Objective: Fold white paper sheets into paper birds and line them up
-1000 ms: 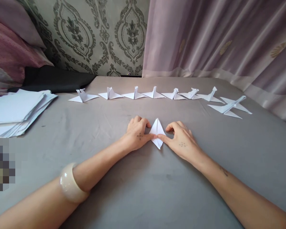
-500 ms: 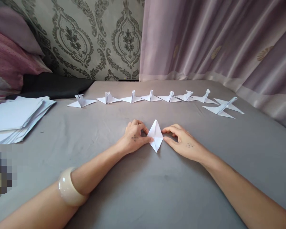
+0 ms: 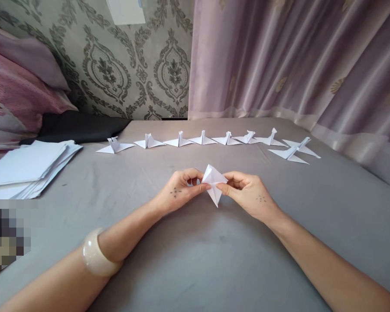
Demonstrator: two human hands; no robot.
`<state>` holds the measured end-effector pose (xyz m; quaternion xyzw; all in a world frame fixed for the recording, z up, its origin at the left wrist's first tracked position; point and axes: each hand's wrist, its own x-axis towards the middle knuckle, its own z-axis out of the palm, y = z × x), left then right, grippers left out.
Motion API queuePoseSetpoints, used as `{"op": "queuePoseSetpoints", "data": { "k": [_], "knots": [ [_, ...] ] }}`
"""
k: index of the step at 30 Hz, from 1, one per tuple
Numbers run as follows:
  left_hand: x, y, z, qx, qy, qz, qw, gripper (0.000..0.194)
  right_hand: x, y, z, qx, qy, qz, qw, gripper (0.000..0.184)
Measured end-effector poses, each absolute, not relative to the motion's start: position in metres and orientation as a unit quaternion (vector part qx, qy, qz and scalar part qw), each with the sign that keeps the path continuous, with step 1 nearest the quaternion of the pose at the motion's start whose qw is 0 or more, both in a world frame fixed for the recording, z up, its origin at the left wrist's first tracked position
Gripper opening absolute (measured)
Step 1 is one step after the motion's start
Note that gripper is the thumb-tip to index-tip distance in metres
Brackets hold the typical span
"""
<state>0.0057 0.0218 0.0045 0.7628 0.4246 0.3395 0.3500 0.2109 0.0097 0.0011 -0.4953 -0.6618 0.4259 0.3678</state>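
Observation:
A small folded white paper piece (image 3: 212, 182) is held just above the grey cloth (image 3: 195, 251) in the middle of the view. My left hand (image 3: 178, 190) pinches its left side with thumb and fingers. My right hand (image 3: 247, 190) pinches its right side the same way. The paper's lower point hangs down toward the cloth. A pale bangle (image 3: 95, 255) sits on my left forearm.
A row of several finished white paper figures (image 3: 201, 139) lines the far side of the cloth, with a longer one (image 3: 292, 151) at the right end. A stack of white sheets (image 3: 29, 167) lies at left. Pillows, patterned wall and a mauve curtain (image 3: 279, 65) stand behind.
The folded paper was lying flat on the cloth under my fingertips; both hands have now lifted it and tilted it up. The view has tipped slightly upward.

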Motion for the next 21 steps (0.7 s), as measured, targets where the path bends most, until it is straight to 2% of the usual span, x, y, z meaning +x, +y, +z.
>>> {"op": "queuePoseSetpoints", "data": {
  "k": [3,5,7,9,11,14,17,21],
  "knots": [
    [0.0,0.022,0.0,0.827,0.388,0.378,0.151,0.013,0.209,0.007,-0.001,-0.455,-0.724,0.287,0.431,0.01],
    [-0.004,0.024,-0.004,0.872,0.345,0.347,0.007,0.018,0.209,0.006,-0.005,-0.406,-0.776,0.179,0.449,0.016],
    [-0.007,0.025,-0.008,0.905,0.309,0.278,-0.09,0.022,0.209,0.006,-0.01,-0.382,-0.819,0.114,0.413,0.025],
    [-0.008,0.025,-0.01,0.926,0.291,0.207,-0.126,0.026,0.211,0.004,-0.015,-0.391,-0.853,0.094,0.334,0.032],
    [-0.008,0.025,-0.011,0.942,0.281,0.151,-0.103,0.028,0.213,0.003,-0.018,-0.398,-0.879,0.09,0.245,0.037],
    [-0.013,0.025,-0.01,0.952,0.281,0.123,0.014,0.025,0.216,0.001,-0.016,-0.399,-0.898,0.091,0.163,0.042],
    [-0.021,0.027,-0.005,0.931,0.299,0.145,0.153,0.037,0.218,0.002,-0.013,-0.412,-0.889,0.116,0.16,0.043],
    [-0.028,0.031,0.001,0.897,0.337,0.153,0.242,0.024,0.215,0.002,-0.011,-0.44,-0.865,0.143,0.195,0.039]
  ]
}}
